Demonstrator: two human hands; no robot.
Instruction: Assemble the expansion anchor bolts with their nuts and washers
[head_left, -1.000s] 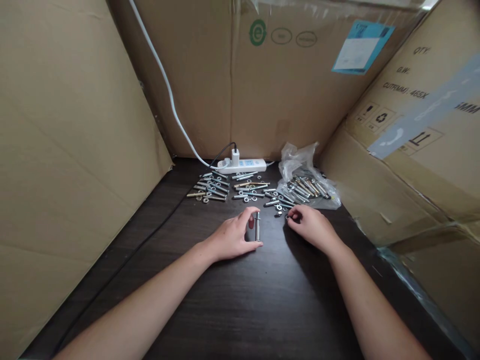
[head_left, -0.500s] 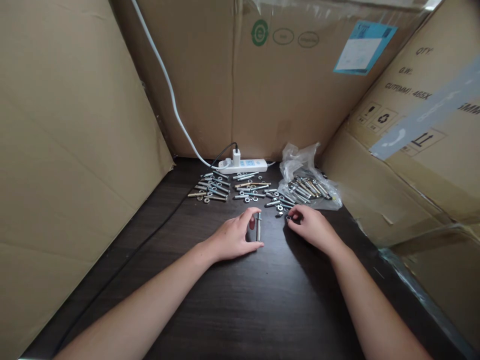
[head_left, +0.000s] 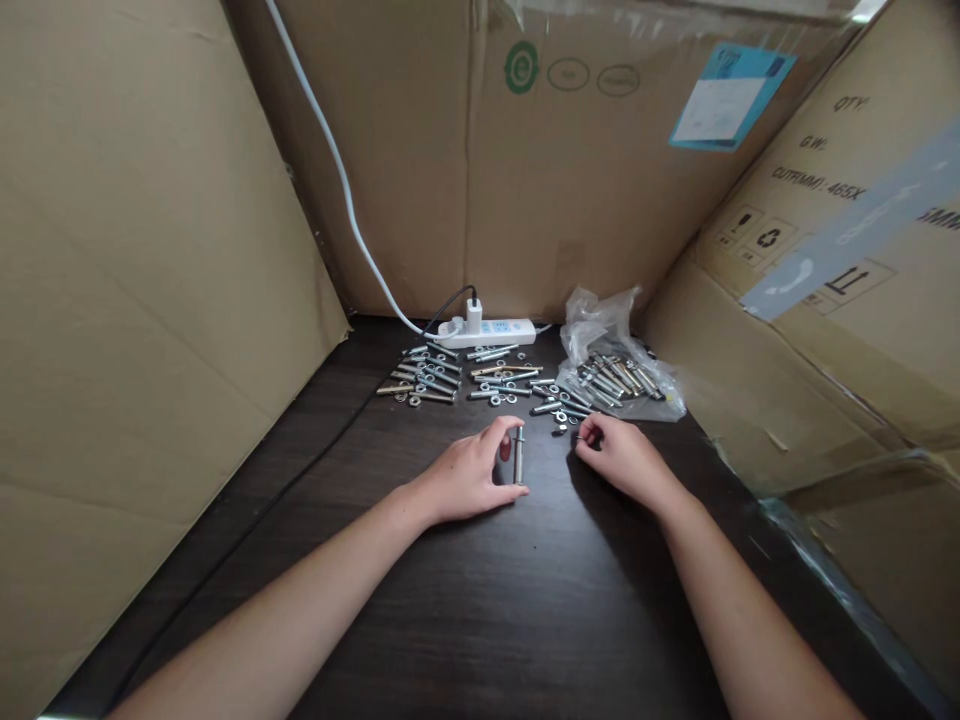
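My left hand [head_left: 471, 472] rests on the dark wooden table [head_left: 480, 620] and pinches a metal anchor bolt [head_left: 518, 455] between thumb and forefinger, holding it roughly upright. To its right, my right hand [head_left: 621, 459] lies on the table with its fingertips pinched on a small metal ring, likely a washer [head_left: 580, 437]. Just beyond both hands lie loose bolts, nuts and washers [head_left: 480, 378] in small groups.
A clear plastic bag [head_left: 615, 368] with more bolts lies at the back right. A white power strip [head_left: 487, 330] with a white cable and a black plug sits against the back cardboard wall. Cardboard boxes [head_left: 142, 280] close in left, back and right.
The right hand's fingertips have drawn together on the small ring and pulled slightly toward me. The left hand and its bolt have barely moved.
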